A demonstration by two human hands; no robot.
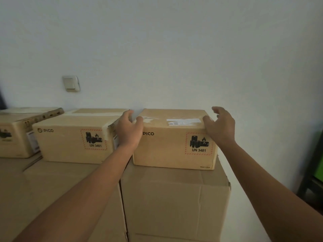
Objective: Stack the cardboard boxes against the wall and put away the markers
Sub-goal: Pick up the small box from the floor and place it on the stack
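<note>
Brown cardboard is almost all you can see. A small brown cardboard box with a red-edged battery sticker sits on top of a big plain brown cardboard box. The small box is straight ahead, at twelve o'clock from the person, and its back edge is right up by the white wall.

The left hand is at the small box's left front corner, at about eleven o'clock. Its fingers are spread and its thumb touches the top edge. The right hand is at the right front corner, at about one o'clock. Its fingers are spread too and curl over the top. Both hands are loose and not squeezing anything. I cannot tell if they press on the box or only brush it.

The long side of the small box runs from nine o'clock to three o'clock, so one hand sits near each end. Both hands look about as near as each other.

A second small brown cardboard box with the same sticker sits at ten o'clock, just beside the first one. A third cardboard box is farther left. A pale light switch is on the wall above them.

No markers show here, so that part of the job looks not yet done.
</note>
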